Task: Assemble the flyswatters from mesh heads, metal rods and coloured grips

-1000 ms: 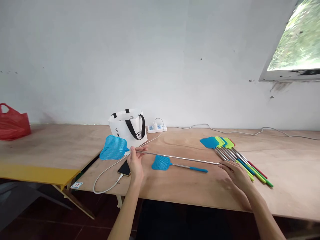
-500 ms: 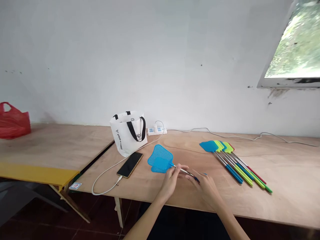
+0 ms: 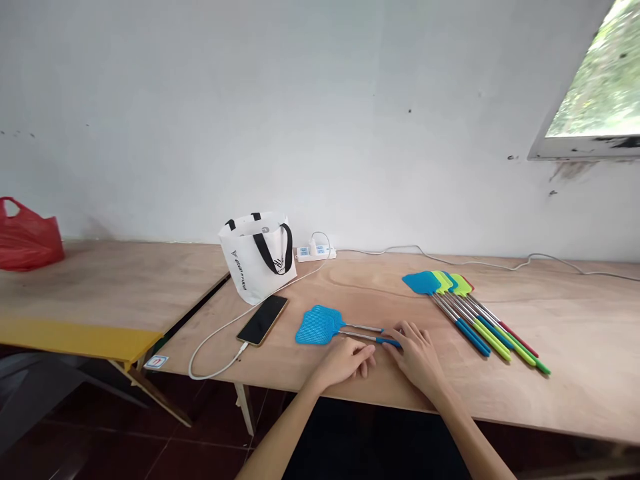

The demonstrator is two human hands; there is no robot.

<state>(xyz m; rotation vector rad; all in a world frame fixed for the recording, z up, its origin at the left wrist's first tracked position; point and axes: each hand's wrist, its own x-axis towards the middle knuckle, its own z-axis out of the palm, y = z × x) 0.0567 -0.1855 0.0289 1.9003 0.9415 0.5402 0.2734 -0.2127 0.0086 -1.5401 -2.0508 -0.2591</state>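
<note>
Two blue fly swatters lie side by side on the wooden table, their perforated heads overlapping and pointing left. My left hand rests on the tabletop just in front of their metal shafts, holding nothing, its fingers loosely bent and the thumb side apart. Over the blue handle ends lies my right hand, with thumb and fingers about the nearer handle; part of the handles is hidden beneath it. To the right, several fly swatters with blue, green, yellow-green and red parts are fanned in an overlapping row.
A white tote bag with black straps stands behind a phone on a white charging cable. The power strip sits against the wall. At far left, a red plastic bag rests on another table. The table's front edge is close to me.
The blue swatter held in both hands has come down beside the other one. My left hand has let go of its shaft; my right hand remains at the handle. The view has shifted slightly.
</note>
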